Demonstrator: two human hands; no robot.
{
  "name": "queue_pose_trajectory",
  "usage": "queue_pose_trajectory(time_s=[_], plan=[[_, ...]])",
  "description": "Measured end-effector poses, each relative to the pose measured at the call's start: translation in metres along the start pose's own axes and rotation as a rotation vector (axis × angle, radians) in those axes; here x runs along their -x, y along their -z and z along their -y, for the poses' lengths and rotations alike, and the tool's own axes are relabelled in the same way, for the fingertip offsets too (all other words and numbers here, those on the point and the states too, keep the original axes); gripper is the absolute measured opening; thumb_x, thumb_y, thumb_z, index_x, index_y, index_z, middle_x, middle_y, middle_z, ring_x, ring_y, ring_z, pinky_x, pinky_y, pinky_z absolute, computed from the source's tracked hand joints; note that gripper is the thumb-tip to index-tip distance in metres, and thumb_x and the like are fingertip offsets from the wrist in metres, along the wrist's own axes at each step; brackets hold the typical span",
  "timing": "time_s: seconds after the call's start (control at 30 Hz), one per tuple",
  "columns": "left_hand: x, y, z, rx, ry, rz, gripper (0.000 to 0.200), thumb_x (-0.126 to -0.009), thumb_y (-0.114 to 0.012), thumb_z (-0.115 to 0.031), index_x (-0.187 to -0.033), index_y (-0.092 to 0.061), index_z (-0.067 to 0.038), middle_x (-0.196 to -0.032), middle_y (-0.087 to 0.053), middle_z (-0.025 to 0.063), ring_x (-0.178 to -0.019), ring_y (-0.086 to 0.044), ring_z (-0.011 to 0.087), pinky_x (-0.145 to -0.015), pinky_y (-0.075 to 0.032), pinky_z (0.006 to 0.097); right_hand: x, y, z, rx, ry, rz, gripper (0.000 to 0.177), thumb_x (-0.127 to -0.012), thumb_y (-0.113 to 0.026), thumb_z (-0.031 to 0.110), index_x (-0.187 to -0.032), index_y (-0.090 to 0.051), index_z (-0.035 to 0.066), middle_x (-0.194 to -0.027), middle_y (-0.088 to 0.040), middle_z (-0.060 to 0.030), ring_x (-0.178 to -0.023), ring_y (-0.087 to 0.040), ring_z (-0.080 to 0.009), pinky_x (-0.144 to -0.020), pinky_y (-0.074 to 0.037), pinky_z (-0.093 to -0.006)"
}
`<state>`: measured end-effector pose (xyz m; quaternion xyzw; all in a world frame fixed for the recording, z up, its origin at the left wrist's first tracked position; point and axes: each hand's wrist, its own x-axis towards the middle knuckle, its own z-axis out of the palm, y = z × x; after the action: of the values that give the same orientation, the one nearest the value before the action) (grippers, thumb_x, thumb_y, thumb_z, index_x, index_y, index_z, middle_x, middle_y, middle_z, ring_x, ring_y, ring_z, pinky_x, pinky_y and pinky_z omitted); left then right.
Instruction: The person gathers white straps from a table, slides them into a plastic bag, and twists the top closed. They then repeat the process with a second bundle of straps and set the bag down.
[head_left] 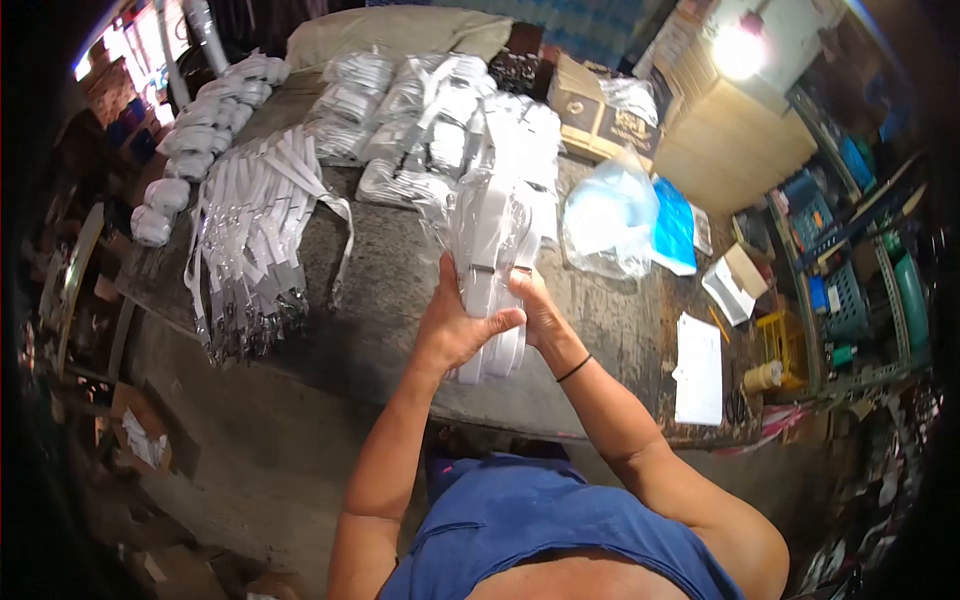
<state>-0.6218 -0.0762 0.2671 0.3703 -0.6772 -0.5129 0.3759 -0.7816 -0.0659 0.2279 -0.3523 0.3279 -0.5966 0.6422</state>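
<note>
Between my two hands is a bundle of folded white straps (488,225), partly inside a clear plastic bag, held over the front of the table. My left hand (452,322) grips the bundle from the left, its thumb laid across the front. On the right side, my right hand (540,308) is closed around the bundle, its fingers on the plastic. The lower loops of the straps stick out below my hands. To the left, a pile of loose white straps (255,220) hangs over the table's front edge.
Stacked bagged bundles (420,120) line the back of the worktable (385,290), and rolled white bundles (205,125) run along its left side. At right are a clear plastic bag (610,215), a cardboard box (595,115), white paper (698,370) and a yellow crate (782,345).
</note>
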Motion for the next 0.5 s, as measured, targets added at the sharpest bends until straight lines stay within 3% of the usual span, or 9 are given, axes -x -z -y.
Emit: queue_pose_trajectory(time_s=[0.17,0.23,0.3,0.5], plan=[[0.000,-0.049,0.020,-0.148,0.078,0.031,0.125,-0.056,-0.083,-0.054,-0.142,-0.013,0.002,-0.131,-0.043,0.0248,-0.125,-0.042,0.0350,-0.100,-0.039,0.0389,0.043,0.037,0.000,-0.202,0.008,-0.109,0.068,-0.071,-0.075,0.037,-0.122,-0.048,0.000,-0.106,-0.060,-0.0114,-0.092,-0.063,-0.0202,-0.077,-0.055,-0.0334],[0.003,-0.069,0.014,0.283,0.213,0.080,0.129,-0.057,-0.082,-0.056,-0.143,-0.007,0.005,-0.136,-0.037,0.0262,-0.129,-0.036,0.0335,-0.104,-0.035,0.0381,0.060,0.057,0.004,-0.193,0.022,-0.106,0.070,-0.070,-0.075,0.038,-0.122,-0.048,-0.001,-0.106,-0.060,-0.0121,-0.093,-0.062,-0.0202,-0.078,-0.055,-0.0340],[0.001,-0.089,0.011,0.203,0.229,0.084,0.125,-0.062,-0.082,-0.052,-0.143,-0.007,0.006,-0.138,-0.036,0.0247,-0.128,-0.037,0.0308,-0.105,-0.032,0.0367,0.075,0.076,0.009,-0.205,0.033,-0.119,0.072,-0.069,-0.076,0.038,-0.122,-0.047,-0.001,-0.109,-0.059,-0.0128,-0.095,-0.062,-0.0208,-0.080,-0.055,-0.0347],[-0.015,-0.159,-0.012,0.342,0.202,0.164,0.107,-0.071,-0.081,-0.033,-0.143,-0.010,0.002,-0.134,-0.040,0.0202,-0.120,-0.045,0.0266,-0.100,-0.038,0.0353,0.110,0.133,0.026,-0.197,0.065,-0.162,0.072,-0.071,-0.075,0.035,-0.126,-0.044,-0.001,-0.114,-0.057,-0.0123,-0.104,-0.057,-0.0209,-0.089,-0.048,-0.0365]])
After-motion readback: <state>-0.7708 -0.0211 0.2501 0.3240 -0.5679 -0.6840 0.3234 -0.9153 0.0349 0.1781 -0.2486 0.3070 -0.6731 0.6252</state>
